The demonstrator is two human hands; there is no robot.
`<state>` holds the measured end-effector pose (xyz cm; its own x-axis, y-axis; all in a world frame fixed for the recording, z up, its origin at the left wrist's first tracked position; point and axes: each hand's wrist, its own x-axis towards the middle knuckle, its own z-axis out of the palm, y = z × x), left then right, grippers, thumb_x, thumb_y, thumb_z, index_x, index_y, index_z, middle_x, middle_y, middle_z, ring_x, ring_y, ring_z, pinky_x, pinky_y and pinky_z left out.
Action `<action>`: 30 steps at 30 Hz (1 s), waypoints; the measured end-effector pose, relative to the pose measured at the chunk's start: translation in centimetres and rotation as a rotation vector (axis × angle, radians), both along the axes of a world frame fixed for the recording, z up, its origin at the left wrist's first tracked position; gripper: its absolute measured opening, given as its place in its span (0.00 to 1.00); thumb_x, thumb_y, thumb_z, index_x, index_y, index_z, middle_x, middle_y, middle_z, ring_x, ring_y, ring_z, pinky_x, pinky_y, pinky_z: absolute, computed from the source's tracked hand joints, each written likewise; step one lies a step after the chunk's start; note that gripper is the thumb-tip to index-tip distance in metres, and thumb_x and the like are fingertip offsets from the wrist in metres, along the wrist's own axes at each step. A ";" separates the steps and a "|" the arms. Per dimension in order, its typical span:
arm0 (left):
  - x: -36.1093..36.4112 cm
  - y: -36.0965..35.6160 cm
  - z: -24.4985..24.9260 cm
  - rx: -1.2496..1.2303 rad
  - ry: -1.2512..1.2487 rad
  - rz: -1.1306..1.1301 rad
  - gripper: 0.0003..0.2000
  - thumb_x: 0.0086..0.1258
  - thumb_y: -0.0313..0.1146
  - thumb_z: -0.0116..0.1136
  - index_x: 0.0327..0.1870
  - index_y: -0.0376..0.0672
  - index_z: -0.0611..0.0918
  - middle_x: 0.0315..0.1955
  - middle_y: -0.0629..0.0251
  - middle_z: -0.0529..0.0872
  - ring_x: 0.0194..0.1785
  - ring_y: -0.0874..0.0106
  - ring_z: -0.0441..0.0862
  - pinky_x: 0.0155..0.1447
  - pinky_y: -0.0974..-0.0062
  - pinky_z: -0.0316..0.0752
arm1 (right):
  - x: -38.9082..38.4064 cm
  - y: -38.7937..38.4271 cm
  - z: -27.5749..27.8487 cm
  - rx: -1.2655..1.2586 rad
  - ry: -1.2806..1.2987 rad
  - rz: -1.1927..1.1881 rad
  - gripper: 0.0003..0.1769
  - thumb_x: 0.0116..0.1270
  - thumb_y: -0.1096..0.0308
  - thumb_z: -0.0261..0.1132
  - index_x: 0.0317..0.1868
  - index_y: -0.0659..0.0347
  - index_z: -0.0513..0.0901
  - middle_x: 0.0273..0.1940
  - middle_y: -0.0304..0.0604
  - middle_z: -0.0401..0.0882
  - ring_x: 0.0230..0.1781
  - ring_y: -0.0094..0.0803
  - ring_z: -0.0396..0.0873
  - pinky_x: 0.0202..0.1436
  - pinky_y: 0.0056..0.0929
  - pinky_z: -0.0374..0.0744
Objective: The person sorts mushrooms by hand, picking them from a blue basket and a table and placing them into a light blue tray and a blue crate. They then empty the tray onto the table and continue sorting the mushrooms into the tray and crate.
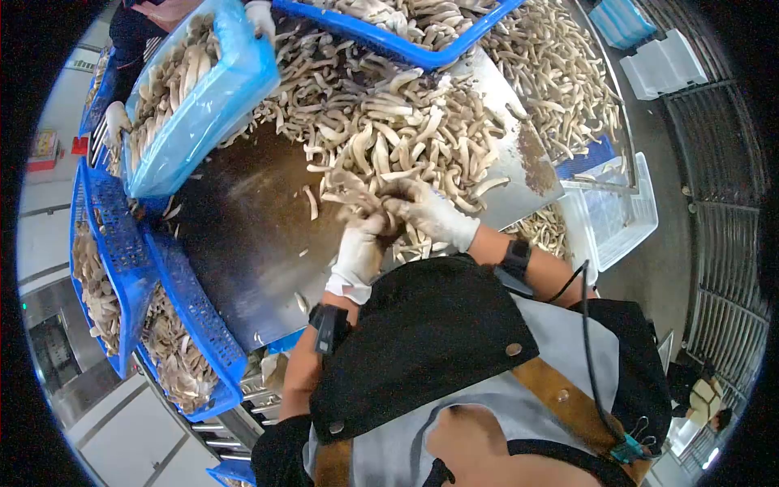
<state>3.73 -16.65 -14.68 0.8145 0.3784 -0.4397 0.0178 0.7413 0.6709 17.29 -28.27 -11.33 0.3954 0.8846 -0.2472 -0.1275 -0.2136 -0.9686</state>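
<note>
Both of my hands wear white gloves and meet at the near edge of a large heap of pale, long-stemmed mushrooms on a metal table. My left hand is closed around a few mushrooms, whose tops stick out past the fingers. Right beside it, my right hand has its fingers bent and pressed onto the same bunch. Its fingertips are partly hidden among the stems. A single mushroom lies apart on the table, left of my hands.
A co-worker's gloved hands grip a blue-lined crate of mushrooms at upper left. Blue baskets with mushrooms stand at left, and a blue tray sits across the heap. A clear plastic bin is at right, near another mushroom pile.
</note>
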 end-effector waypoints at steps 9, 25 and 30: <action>0.8 0.9 3.4 -0.285 0.054 0.164 0.19 0.77 0.43 0.53 0.63 0.43 0.73 0.53 0.57 0.82 0.53 0.62 0.83 0.60 0.62 0.79 | 1.0 0.8 2.2 -0.143 0.140 -0.235 0.17 0.74 0.72 0.56 0.60 0.69 0.72 0.48 0.46 0.80 0.37 0.28 0.81 0.39 0.26 0.82; 2.7 -1.3 6.3 -0.309 0.048 0.253 0.23 0.77 0.52 0.50 0.59 0.42 0.76 0.46 0.61 0.85 0.47 0.67 0.82 0.56 0.66 0.79 | 1.8 -2.0 2.7 -0.168 -0.018 -0.031 0.21 0.67 0.73 0.63 0.60 0.69 0.74 0.49 0.45 0.82 0.50 0.28 0.78 0.57 0.27 0.75; 1.4 -0.6 2.0 -0.271 0.027 0.068 0.22 0.75 0.53 0.53 0.55 0.44 0.78 0.44 0.63 0.86 0.41 0.75 0.83 0.43 0.80 0.81 | 1.5 -3.8 4.4 -0.003 0.387 -0.061 0.28 0.75 0.68 0.59 0.70 0.67 0.61 0.54 0.41 0.77 0.50 0.24 0.77 0.55 0.25 0.78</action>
<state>5.15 -17.26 -12.72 0.7781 0.2974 -0.5533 -0.0231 0.8938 0.4479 18.76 -32.11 -6.96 0.3245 0.8612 -0.3911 -0.4958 -0.1973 -0.8457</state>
